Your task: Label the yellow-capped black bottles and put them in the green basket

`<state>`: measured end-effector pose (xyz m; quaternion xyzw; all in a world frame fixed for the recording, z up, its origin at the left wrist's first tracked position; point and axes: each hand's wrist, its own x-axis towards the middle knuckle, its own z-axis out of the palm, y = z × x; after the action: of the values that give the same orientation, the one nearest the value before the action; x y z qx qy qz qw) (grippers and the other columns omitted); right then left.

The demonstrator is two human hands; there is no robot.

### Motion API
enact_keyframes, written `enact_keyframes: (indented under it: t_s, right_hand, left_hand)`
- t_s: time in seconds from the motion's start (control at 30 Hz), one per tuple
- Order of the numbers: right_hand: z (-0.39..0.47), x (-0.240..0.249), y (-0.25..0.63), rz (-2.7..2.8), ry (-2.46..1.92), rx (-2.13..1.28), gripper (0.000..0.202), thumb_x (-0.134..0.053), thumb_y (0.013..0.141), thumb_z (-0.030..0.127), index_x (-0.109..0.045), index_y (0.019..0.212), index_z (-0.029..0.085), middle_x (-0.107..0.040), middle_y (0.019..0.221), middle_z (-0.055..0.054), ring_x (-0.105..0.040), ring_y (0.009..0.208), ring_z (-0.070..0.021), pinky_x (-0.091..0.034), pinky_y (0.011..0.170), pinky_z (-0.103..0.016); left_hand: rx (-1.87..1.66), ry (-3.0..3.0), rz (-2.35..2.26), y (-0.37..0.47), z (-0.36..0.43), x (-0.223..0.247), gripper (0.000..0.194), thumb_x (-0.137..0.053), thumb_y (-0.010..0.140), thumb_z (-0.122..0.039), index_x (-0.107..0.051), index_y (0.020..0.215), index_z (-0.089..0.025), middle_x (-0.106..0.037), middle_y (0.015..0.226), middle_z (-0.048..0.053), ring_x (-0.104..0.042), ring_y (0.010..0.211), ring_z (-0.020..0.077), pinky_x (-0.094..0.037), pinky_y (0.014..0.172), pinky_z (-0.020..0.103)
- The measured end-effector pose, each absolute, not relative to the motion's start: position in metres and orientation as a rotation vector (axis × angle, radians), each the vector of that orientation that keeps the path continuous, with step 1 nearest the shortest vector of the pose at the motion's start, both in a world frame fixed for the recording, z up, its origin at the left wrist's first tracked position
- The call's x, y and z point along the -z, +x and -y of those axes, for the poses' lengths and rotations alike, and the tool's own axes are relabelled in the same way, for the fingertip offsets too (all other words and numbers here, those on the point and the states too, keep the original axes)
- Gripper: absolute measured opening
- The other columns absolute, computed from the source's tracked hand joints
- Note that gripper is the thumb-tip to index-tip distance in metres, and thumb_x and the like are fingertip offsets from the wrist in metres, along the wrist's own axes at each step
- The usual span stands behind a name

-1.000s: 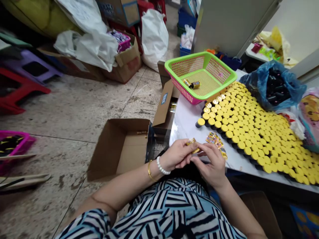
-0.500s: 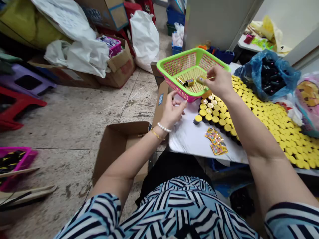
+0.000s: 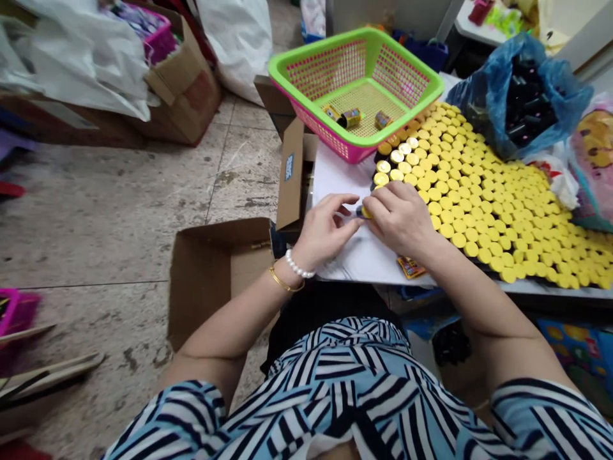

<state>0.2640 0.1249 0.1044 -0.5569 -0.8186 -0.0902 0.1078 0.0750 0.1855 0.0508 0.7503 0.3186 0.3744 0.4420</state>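
Between my hands is a small black jar with a yellow cap (image 3: 364, 212), mostly hidden by my right hand (image 3: 400, 217), whose fingers are closed round it. My left hand (image 3: 326, 230) is beside it, thumb and fingers apart, with nothing in it. Many yellow-capped jars (image 3: 460, 185) stand packed together on the white table (image 3: 345, 255). Behind my hands, a green and pink basket (image 3: 330, 131) holds a few wrapped jars (image 3: 351, 117). Orange printed labels (image 3: 410, 267) lie near the table's front edge, partly under my right wrist.
A blue plastic bag (image 3: 483, 115) of black jars sits at the back right. An open cardboard box (image 3: 201, 287) stands left of my body. White sacks (image 3: 237, 45) and another carton (image 3: 184, 102) are on the floor at the back left.
My right hand has left the basket, where a wrapped jar now lies, and has closed on the capped jar at the table's front. My left hand has moved near it. The view has tilted down.
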Motion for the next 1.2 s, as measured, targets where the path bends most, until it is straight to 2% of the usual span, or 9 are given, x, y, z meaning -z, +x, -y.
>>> enact_keyframes:
  t_s: [0.2,0.33,0.53,0.73,0.8,0.97,1.03,1.1,1.2]
  right_hand:
    - [-0.09,-0.115,0.25,2.371,-1.516,-0.268,0.033,-0.057,0.094,0.016,-0.061,0.126,0.017,-0.066,0.12,-0.012,-0.061,0.109,-0.0254,-0.053,0.092,-0.039]
    - [-0.05,-0.111,0.264,2.209,-1.556,-0.206,0.04,-0.062,0.098,0.026,-0.059,0.137,0.02,-0.069,0.12,-0.011,-0.065,0.109,-0.0247,-0.054,0.094,-0.038]
    - [-0.031,-0.067,0.288,1.903,-2.02,0.224,0.024,-0.062,0.099,0.035,-0.078,0.111,0.022,-0.069,0.09,-0.008,-0.061,0.081,-0.0218,-0.045,0.068,-0.034]
    - [-0.044,-0.043,0.286,1.887,-1.991,0.227,0.02,-0.064,0.097,0.03,-0.08,0.091,0.021,-0.069,0.084,-0.006,-0.061,0.083,-0.0211,-0.045,0.071,-0.032]
    - [-0.046,-0.045,0.288,1.843,-1.96,0.154,0.016,-0.067,0.094,0.028,-0.078,0.086,0.02,-0.069,0.083,-0.005,-0.062,0.081,-0.0201,-0.047,0.071,-0.032]
    - [-0.03,-0.061,0.282,1.674,-1.778,0.132,0.008,-0.072,0.092,0.024,-0.077,0.086,0.021,-0.063,0.076,-0.002,-0.06,0.073,-0.0172,-0.049,0.068,-0.031]
    - [-0.016,-0.068,0.269,1.666,-1.685,0.206,0.005,-0.075,0.089,0.022,-0.077,0.094,0.022,-0.062,0.077,-0.002,-0.06,0.073,-0.0172,-0.05,0.067,-0.031]
    - [-0.002,-0.072,0.252,1.779,-1.557,0.23,0.02,-0.077,0.086,0.017,-0.077,0.104,0.025,-0.063,0.078,-0.002,-0.059,0.073,-0.0176,-0.05,0.067,-0.032]
    - [0.014,-0.07,0.229,1.894,-1.365,0.087,0.038,-0.078,0.083,0.012,-0.073,0.117,0.028,-0.066,0.084,-0.002,-0.062,0.077,-0.0183,-0.051,0.071,-0.034]
  left_hand:
    - [-0.903,2.168,-0.781,0.065,-0.142,-0.043,0.035,-0.067,0.089,-0.023,-0.067,0.124,-0.015,-0.073,0.114,0.011,-0.065,0.104,0.0243,-0.052,0.094,0.04]
    - [-0.88,2.259,-0.755,0.053,-0.135,-0.039,0.026,-0.067,0.091,-0.023,-0.072,0.116,-0.016,-0.074,0.113,0.011,-0.065,0.105,0.026,-0.048,0.097,0.043]
    - [-0.873,2.245,-0.865,0.051,-0.132,-0.031,0.026,-0.073,0.09,-0.031,-0.075,0.114,-0.022,-0.078,0.109,0.007,-0.065,0.102,0.0258,-0.046,0.098,0.044]
    - [-0.999,2.217,-0.936,0.054,-0.128,-0.026,0.056,-0.081,0.082,-0.037,-0.067,0.134,-0.019,-0.067,0.135,0.014,-0.06,0.125,0.0307,-0.043,0.11,0.05]
    - [-1.12,2.135,-0.97,0.047,-0.12,-0.032,0.055,-0.082,0.082,-0.035,-0.067,0.132,-0.019,-0.065,0.137,0.014,-0.059,0.127,0.03,-0.044,0.111,0.049]
    - [-1.277,1.783,-0.995,0.029,-0.082,-0.056,0.023,-0.077,0.087,-0.025,-0.075,0.109,-0.019,-0.072,0.103,0.008,-0.067,0.092,0.0187,-0.056,0.083,0.032]
    - [-1.084,1.544,-0.881,0.031,-0.068,-0.061,0.024,-0.075,0.089,-0.03,-0.073,0.109,-0.017,-0.072,0.093,0.007,-0.066,0.079,0.0147,-0.055,0.073,0.027]
    - [-0.828,1.268,-0.763,0.037,-0.061,-0.06,0.034,-0.075,0.089,-0.039,-0.071,0.112,-0.014,-0.071,0.09,0.007,-0.065,0.071,0.0123,-0.055,0.065,0.024]
    - [-0.648,1.012,-0.711,0.045,-0.061,-0.053,0.037,-0.078,0.085,-0.047,-0.07,0.097,-0.013,-0.069,0.08,0.004,-0.059,0.06,0.0083,-0.05,0.056,0.02]
